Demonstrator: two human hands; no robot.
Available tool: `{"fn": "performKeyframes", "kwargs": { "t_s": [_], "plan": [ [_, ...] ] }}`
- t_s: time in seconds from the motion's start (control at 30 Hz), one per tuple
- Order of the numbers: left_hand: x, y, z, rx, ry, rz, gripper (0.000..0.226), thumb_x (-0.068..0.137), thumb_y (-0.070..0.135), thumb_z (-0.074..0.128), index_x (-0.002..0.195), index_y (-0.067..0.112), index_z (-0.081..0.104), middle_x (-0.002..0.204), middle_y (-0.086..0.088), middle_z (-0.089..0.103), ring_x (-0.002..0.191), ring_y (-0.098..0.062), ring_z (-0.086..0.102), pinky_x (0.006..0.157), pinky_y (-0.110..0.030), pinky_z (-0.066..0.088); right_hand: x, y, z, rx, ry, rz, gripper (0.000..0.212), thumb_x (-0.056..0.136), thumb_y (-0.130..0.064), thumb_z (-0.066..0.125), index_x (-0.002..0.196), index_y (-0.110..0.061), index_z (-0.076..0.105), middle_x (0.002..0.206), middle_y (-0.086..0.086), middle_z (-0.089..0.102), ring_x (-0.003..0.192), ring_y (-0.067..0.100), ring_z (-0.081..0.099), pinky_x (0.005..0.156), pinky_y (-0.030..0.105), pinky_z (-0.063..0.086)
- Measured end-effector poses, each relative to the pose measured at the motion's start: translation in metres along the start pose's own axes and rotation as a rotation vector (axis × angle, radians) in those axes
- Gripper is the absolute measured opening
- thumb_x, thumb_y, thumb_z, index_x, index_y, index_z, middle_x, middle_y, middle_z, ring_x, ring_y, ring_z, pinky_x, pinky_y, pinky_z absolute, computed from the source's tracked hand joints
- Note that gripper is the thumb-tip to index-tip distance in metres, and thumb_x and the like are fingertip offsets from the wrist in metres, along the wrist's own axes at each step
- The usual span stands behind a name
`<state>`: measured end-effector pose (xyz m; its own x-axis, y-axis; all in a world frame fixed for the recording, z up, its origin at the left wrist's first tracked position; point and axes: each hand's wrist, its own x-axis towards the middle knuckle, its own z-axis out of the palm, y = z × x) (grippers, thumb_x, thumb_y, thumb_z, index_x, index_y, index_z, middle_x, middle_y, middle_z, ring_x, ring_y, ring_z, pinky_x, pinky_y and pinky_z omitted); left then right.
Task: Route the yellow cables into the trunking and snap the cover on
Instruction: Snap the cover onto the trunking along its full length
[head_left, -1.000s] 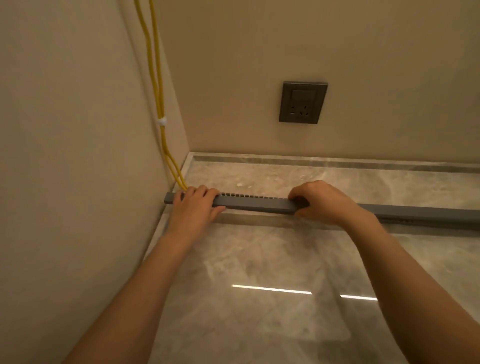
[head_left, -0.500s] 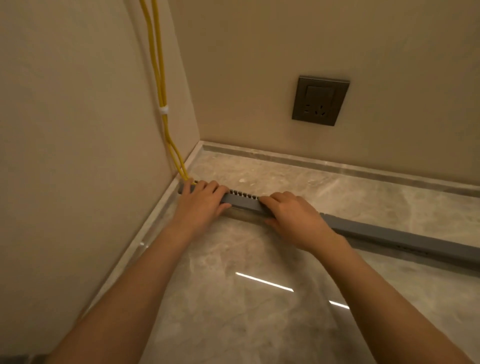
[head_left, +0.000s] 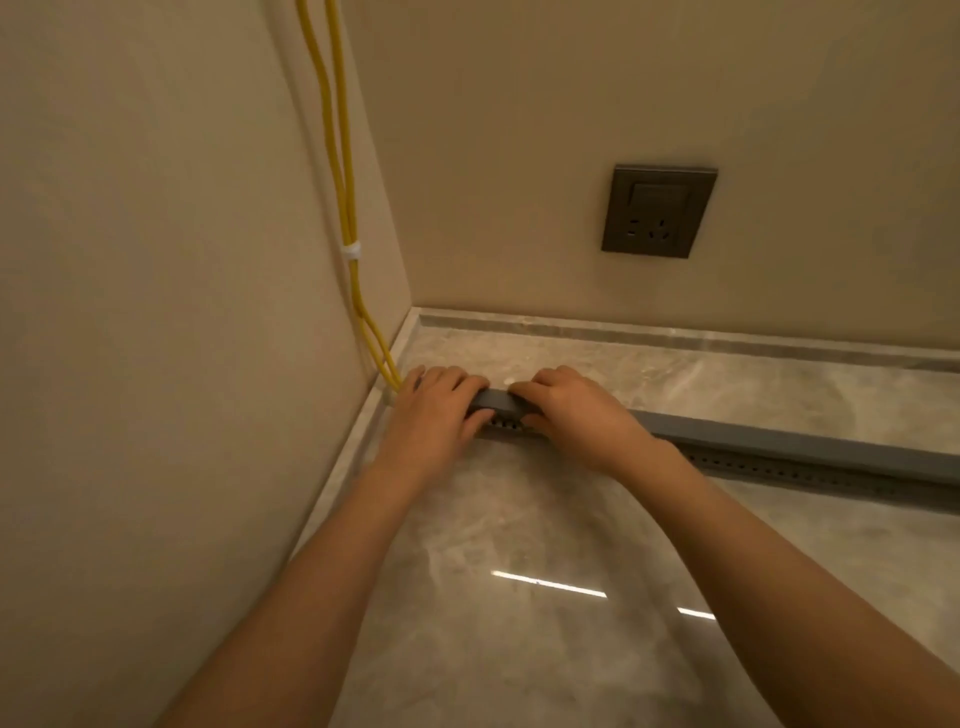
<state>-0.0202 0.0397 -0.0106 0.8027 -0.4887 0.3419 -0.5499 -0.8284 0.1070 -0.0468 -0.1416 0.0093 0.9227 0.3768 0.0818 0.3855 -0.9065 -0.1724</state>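
Two yellow cables (head_left: 344, 171) run down the left wall, bound by a white tie (head_left: 351, 251), and vanish behind my left hand at the floor corner. A long grey slotted trunking (head_left: 810, 470) lies on the marble floor, running right from the corner, with its grey cover (head_left: 779, 436) on top. My left hand (head_left: 436, 410) lies palm down on the trunking's left end, fingers over the cover. My right hand (head_left: 571, 410) presses on the cover just beside it, fingers curled over the far edge. A short piece of cover (head_left: 497, 400) shows between the hands.
A dark grey wall socket (head_left: 658, 211) sits on the back wall above the floor. A marble skirting strip (head_left: 675, 332) runs along the wall base. The glossy floor (head_left: 519, 597) reflects ceiling lights in front of me.
My right hand has slid left along the cover, from about mid-length to close beside my left hand. My left hand has stayed at the corner end. The view has tilted and moved closer.
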Motion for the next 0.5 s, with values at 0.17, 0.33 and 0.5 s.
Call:
{"fn": "performKeyframes", "kwargs": {
  "t_s": [0.17,0.33,0.5],
  "plan": [
    [-0.018,-0.031,0.001,-0.420,0.186,-0.277,0.030,0.086,0.011,0.059,0.116,0.009,0.059,0.116,-0.006,0.054,0.107,-0.021,0.051,0.096,-0.030,0.041,0.008,-0.001,-0.003,0.011,-0.006,0.109,0.036,0.095,-0.021,0.048,0.132,-0.016,0.048,0.117,0.011,0.056,0.106,0.029,0.050,0.085,0.040,0.045],
    [-0.028,-0.035,0.004,-0.629,0.293,-0.513,0.031,0.088,0.001,0.054,0.117,0.008,0.058,0.117,-0.007,0.054,0.108,-0.017,0.051,0.086,-0.006,0.030,0.014,0.000,0.006,0.034,-0.036,0.165,0.036,0.096,-0.022,0.047,0.131,-0.017,0.049,0.115,0.010,0.057,0.102,0.029,0.053,0.083,0.041,0.047],
    [-0.042,-0.031,0.012,-0.663,0.254,-0.513,0.038,0.088,0.001,0.052,0.126,0.007,0.054,0.128,-0.008,0.054,0.119,-0.019,0.050,0.103,-0.024,0.036,0.013,0.000,0.018,0.144,-0.024,0.181,0.035,0.096,-0.021,0.047,0.130,-0.016,0.052,0.115,0.009,0.059,0.103,0.025,0.053,0.085,0.033,0.044]
  ]
}}
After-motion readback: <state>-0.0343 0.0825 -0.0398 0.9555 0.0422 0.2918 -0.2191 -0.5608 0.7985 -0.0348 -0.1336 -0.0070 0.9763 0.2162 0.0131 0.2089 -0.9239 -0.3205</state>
